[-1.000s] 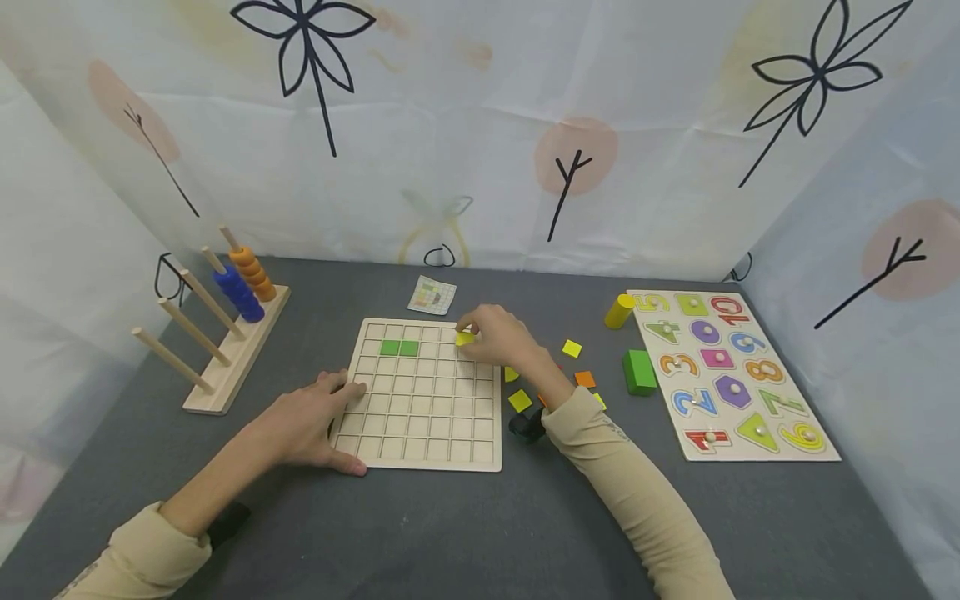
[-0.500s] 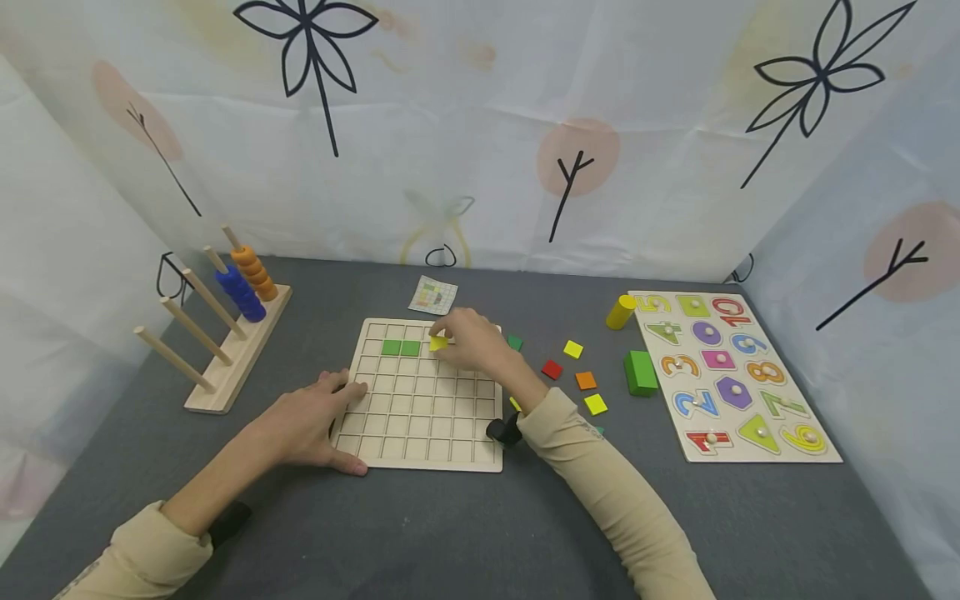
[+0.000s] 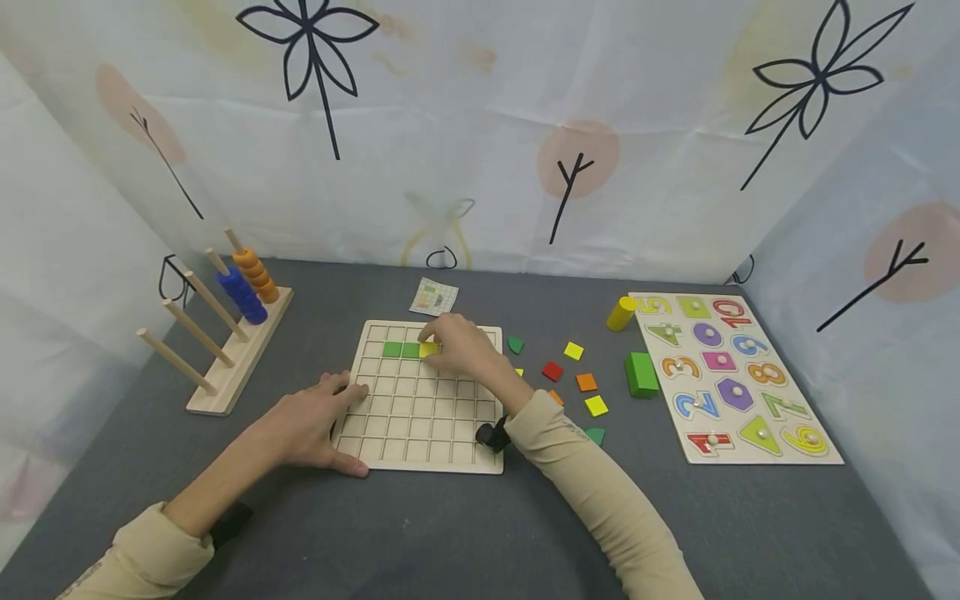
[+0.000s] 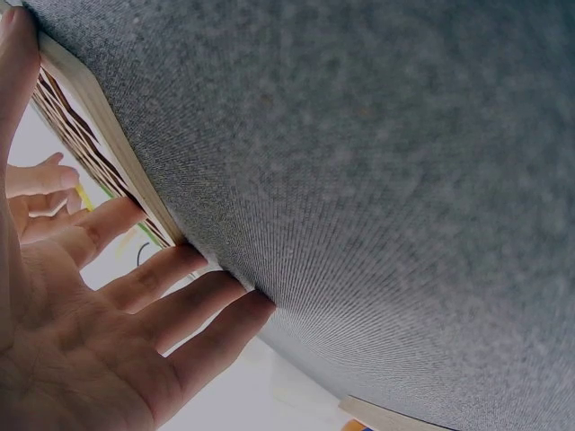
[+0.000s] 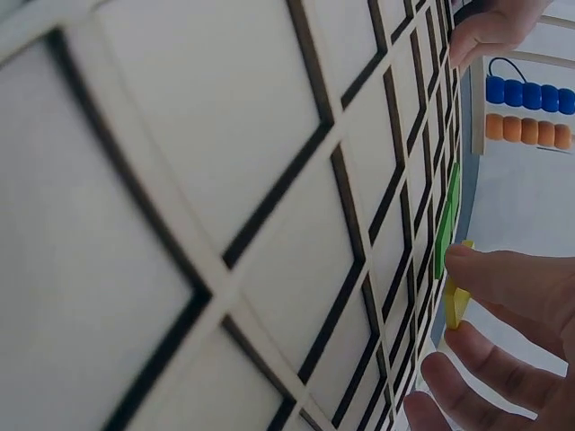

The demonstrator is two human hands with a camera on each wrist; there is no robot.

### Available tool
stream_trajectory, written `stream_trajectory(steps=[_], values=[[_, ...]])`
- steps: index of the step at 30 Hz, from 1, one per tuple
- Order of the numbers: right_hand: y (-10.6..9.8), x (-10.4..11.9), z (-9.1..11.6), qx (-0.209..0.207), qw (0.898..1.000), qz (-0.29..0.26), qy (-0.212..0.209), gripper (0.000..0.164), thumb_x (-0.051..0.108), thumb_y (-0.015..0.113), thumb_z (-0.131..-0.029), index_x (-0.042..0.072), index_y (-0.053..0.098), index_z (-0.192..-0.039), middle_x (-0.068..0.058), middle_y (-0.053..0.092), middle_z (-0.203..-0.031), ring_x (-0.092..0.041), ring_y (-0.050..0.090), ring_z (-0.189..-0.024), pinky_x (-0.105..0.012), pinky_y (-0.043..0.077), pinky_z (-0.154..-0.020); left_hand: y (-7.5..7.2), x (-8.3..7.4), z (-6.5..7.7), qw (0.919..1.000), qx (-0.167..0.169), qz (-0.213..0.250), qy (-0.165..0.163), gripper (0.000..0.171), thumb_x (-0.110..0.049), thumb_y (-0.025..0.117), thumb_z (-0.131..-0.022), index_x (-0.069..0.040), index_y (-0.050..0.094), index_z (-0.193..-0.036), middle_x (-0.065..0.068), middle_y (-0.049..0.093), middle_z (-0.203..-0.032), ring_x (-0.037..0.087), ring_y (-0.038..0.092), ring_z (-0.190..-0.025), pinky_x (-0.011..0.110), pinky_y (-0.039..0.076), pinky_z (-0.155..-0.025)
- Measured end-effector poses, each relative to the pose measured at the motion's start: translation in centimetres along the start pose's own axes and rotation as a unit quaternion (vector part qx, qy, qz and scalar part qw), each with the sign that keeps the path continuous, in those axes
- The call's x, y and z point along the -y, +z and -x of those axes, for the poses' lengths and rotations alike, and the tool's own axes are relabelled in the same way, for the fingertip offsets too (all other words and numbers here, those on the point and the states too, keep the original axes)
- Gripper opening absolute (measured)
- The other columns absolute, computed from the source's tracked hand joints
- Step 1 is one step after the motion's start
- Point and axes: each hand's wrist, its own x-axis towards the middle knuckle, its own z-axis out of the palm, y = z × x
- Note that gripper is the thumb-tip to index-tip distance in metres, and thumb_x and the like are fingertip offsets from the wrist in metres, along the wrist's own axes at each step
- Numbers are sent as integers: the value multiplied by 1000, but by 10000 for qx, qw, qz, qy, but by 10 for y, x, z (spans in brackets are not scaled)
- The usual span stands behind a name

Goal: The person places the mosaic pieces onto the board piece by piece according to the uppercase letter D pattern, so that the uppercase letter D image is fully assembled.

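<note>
A light wooden grid board point(image 3: 416, 417) lies on the table, with two green square tiles point(image 3: 401, 349) side by side in an upper row. My right hand point(image 3: 463, 348) pinches a yellow square tile point(image 3: 427, 350) between thumb and fingertips, just right of the green pair. In the right wrist view, the yellow tile point(image 5: 456, 301) is tilted against the grid beside the green tiles point(image 5: 446, 224). My left hand point(image 3: 311, 425) rests at the board's near left corner, thumb along the front edge and fingers spread by the left side. Its fingers point(image 4: 216, 332) look extended in the left wrist view.
Loose tiles lie right of the board, among them a red one point(image 3: 552, 371) and an orange one point(image 3: 587, 382). A pattern card point(image 3: 433, 297) lies behind it. An abacus point(image 3: 240, 358) stands left; a green block point(image 3: 641, 374), yellow cylinder point(image 3: 621, 313) and number puzzle point(image 3: 750, 387) stand right.
My right hand has moved left across the board with the yellow tile, bringing it beside the green tiles. Loose tiles at the right came into view. The left hand stayed put.
</note>
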Motion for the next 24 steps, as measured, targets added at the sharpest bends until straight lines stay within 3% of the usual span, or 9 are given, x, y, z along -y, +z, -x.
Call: stream_trajectory(steps=[7, 18, 24], values=[[3, -3, -1, -126, 9999, 4, 115, 35, 10, 73, -93, 10, 72, -128, -14, 72, -124, -27, 71, -112, -39, 59, -80, 0, 0, 0, 10000, -13, -16, -15, 115, -79, 82, -59, -7, 55, -145, 30, 49, -149, 60, 49, -134, 73, 50, -88], [7, -5, -5, -122, 9998, 22, 183, 36, 13, 77, -92, 10, 72, -128, -13, 74, -118, -24, 71, -103, -39, 59, -85, 1, 2, -1, 10000, -55, -25, 51, 115, -80, 81, -60, -7, 55, -145, 29, 51, -148, 59, 50, -133, 72, 51, -86], [8, -4, -4, -97, 9998, 2, 152, 37, 12, 77, -92, 8, 72, -128, -13, 74, -121, -25, 71, -107, -39, 59, -88, 1, 2, 0, 9999, -66, -17, 81, 115, -80, 81, -60, -8, 55, -145, 29, 50, -148, 60, 50, -133, 73, 51, -85]])
